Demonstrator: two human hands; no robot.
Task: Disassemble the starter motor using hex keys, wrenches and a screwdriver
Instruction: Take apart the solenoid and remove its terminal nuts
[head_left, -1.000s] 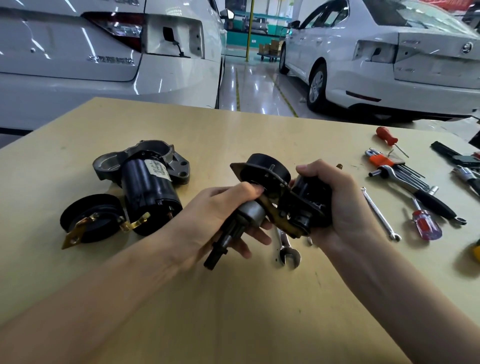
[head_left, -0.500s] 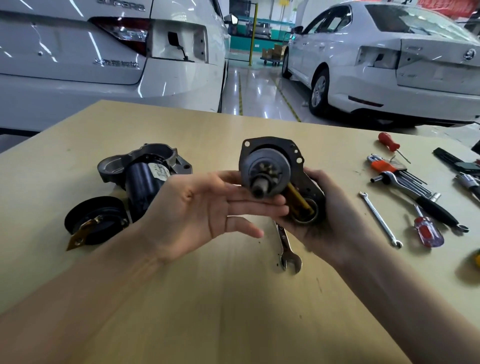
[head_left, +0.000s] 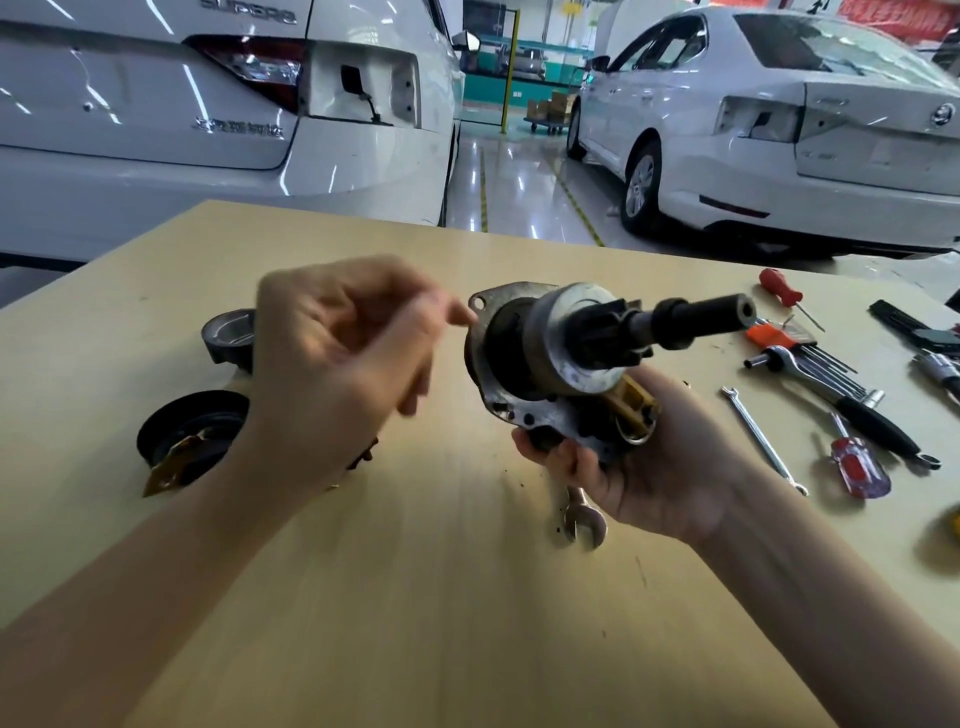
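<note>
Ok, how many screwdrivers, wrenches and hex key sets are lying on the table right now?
Screwdrivers: 2, one red, one clear-handled
Wrenches: 3, one thin, one black-handled, one partly under the right hand
Hex key sets: 1, orange holder
Total: 6
The tools cut off at the right edge are too unclear to count.

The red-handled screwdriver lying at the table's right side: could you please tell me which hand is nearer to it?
Right. The right hand is just beside the red-handled screwdriver; the left hand is far across.
</note>
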